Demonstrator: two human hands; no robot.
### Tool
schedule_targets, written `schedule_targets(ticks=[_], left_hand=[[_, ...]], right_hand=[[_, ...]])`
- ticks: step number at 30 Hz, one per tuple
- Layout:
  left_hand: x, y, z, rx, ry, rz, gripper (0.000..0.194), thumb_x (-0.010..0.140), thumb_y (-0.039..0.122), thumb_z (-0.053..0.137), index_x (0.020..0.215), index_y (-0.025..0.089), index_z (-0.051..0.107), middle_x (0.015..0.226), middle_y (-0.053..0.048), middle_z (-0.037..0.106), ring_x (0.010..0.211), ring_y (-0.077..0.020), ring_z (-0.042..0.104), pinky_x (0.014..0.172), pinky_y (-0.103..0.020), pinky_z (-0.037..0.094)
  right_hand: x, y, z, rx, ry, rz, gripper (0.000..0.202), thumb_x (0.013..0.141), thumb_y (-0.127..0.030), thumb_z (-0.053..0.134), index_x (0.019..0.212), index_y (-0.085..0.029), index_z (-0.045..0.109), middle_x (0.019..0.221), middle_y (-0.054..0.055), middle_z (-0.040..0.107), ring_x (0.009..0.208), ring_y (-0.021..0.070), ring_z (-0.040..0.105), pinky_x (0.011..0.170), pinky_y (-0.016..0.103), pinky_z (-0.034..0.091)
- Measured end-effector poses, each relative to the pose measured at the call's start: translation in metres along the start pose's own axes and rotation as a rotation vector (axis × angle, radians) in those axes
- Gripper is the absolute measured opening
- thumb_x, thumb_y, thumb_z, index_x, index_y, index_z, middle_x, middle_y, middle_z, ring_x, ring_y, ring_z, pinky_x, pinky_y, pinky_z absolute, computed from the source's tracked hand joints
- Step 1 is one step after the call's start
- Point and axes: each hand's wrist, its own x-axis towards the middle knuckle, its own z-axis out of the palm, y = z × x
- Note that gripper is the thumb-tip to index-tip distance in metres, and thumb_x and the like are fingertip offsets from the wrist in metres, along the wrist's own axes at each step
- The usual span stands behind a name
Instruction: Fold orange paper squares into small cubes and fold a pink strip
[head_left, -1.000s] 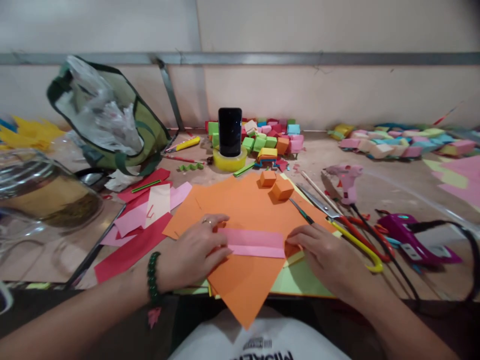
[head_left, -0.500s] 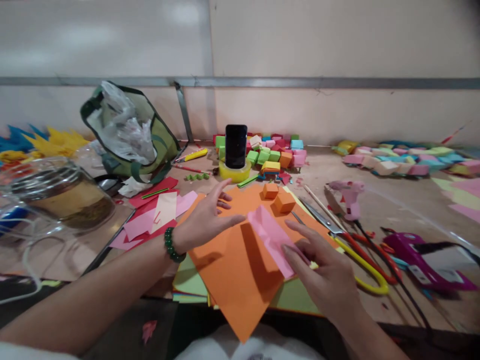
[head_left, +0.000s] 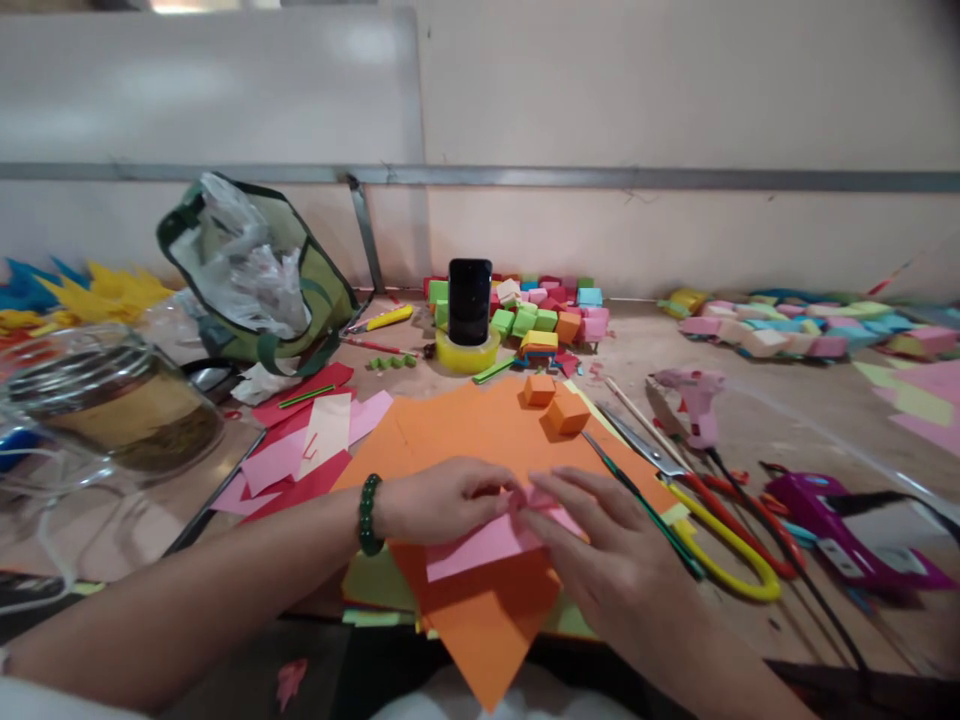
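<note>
A folded piece of pink paper (head_left: 480, 548) lies between my two hands, low over a large orange sheet (head_left: 480, 630). My left hand (head_left: 457, 495), below a green bead bracelet (head_left: 370, 514), has its fingers curled onto the paper's upper edge. From the other side my right hand (head_left: 600, 530) pinches the same paper, its fingertips almost touching the left ones. The fingers hide part of the fold. Two small orange paper boxes (head_left: 568, 412) sit just beyond my hands, and a thin green tool (head_left: 645, 500) lies beside my right hand.
Yellow-handled scissors (head_left: 731, 565), a pink glue gun (head_left: 694, 400) and a purple device (head_left: 847, 525) lie on the right. A phone (head_left: 470, 300) stands in a yellow tape roll (head_left: 466, 352) before piled paper boxes. At left are a glass jar (head_left: 120, 410), paper scraps and a green bag (head_left: 322, 290).
My left hand, apart from the paper before, has come down and taken hold of it. The pink paper has turned crosswise and moved nearer me. The green tool has come into sight.
</note>
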Motion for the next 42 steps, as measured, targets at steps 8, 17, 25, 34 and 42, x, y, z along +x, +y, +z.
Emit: schedule_targets(ticks=[8, 17, 25, 34, 42], left_hand=[[-0.013, -0.007, 0.018, 0.553, 0.244, 0.017, 0.034, 0.09, 0.038, 0.049, 0.116, 0.018, 0.059, 0.103, -0.01, 0.056, 0.092, -0.0218, 0.055, 0.081, -0.035, 0.047], [-0.05, -0.002, 0.054, 0.72, 0.303, 0.027, 0.024, 0.092, 0.018, 0.042, 0.095, 0.014, 0.065, 0.088, -0.01, 0.061, 0.08, -0.0221, 0.054, 0.072, -0.038, 0.048], [-0.055, -0.007, 0.065, 0.375, 0.461, -0.159, 0.025, 0.093, 0.021, 0.042, 0.088, 0.019, 0.066, 0.075, -0.004, 0.062, 0.07, -0.0169, 0.058, 0.064, -0.03, 0.046], [-0.052, -0.005, 0.059, 0.257, 0.454, -0.332, 0.015, 0.093, 0.023, 0.039, 0.092, 0.02, 0.054, 0.071, 0.0, 0.061, 0.062, -0.0148, 0.058, 0.057, -0.026, 0.042], [-0.053, -0.01, 0.056, 0.257, 0.379, -0.316, 0.017, 0.09, 0.035, 0.05, 0.097, 0.022, 0.059, 0.086, -0.002, 0.062, 0.076, -0.0182, 0.059, 0.066, -0.029, 0.044]], right_hand=[[-0.012, 0.005, 0.022, 0.08, -0.241, 0.038, 0.025, 0.089, -0.006, 0.044, 0.091, -0.015, 0.067, 0.093, 0.01, 0.07, 0.087, 0.0203, 0.061, 0.075, 0.035, 0.055], [-0.013, 0.014, 0.014, 0.343, -0.312, 0.199, 0.026, 0.091, -0.011, 0.046, 0.099, -0.02, 0.069, 0.095, 0.008, 0.07, 0.087, 0.0186, 0.059, 0.071, 0.031, 0.054], [-0.011, 0.033, 0.016, 0.624, -0.413, 0.499, 0.019, 0.092, -0.029, 0.052, 0.09, -0.022, 0.07, 0.094, 0.006, 0.068, 0.092, 0.0181, 0.06, 0.081, 0.033, 0.051], [-0.003, 0.029, 0.018, 0.513, -0.433, 0.722, 0.019, 0.088, -0.033, 0.055, 0.076, -0.019, 0.062, 0.077, 0.004, 0.063, 0.069, 0.0145, 0.056, 0.061, 0.027, 0.046], [-0.001, 0.03, 0.017, 0.49, -0.455, 0.691, 0.02, 0.09, -0.033, 0.051, 0.077, -0.019, 0.059, 0.077, 0.004, 0.063, 0.07, 0.0147, 0.057, 0.062, 0.026, 0.046]])
